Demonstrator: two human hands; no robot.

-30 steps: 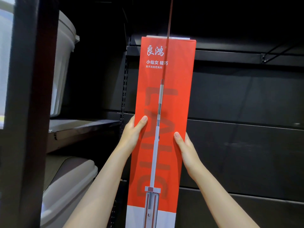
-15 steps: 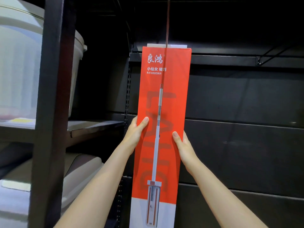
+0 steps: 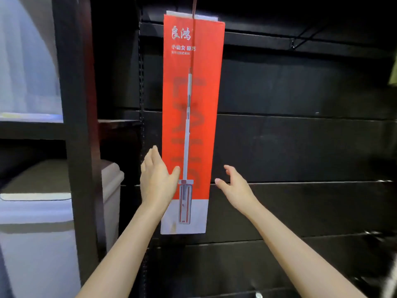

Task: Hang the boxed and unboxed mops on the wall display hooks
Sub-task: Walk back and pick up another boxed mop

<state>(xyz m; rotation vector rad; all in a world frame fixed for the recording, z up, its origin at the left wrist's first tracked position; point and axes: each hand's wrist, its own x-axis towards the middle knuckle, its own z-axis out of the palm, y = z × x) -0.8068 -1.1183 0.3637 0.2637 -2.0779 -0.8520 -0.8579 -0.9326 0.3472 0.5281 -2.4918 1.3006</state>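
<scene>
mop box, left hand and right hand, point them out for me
mop box [image 3: 204, 100], head view, on the red front face
left hand [image 3: 155, 179], head view, on the back of the hand
right hand [image 3: 236, 189], head view, on the middle of the hand

The box [image 3: 191, 125] hangs upright against the wall panel [image 3: 300, 147] ahead of you. Your left hand [image 3: 155, 181] overlaps its left edge low down; your right hand [image 3: 234, 188] sits just right of it, apart. Left of all this stands a shelf post [image 3: 75, 125], with bins [image 3: 32, 222] behind it.
</scene>
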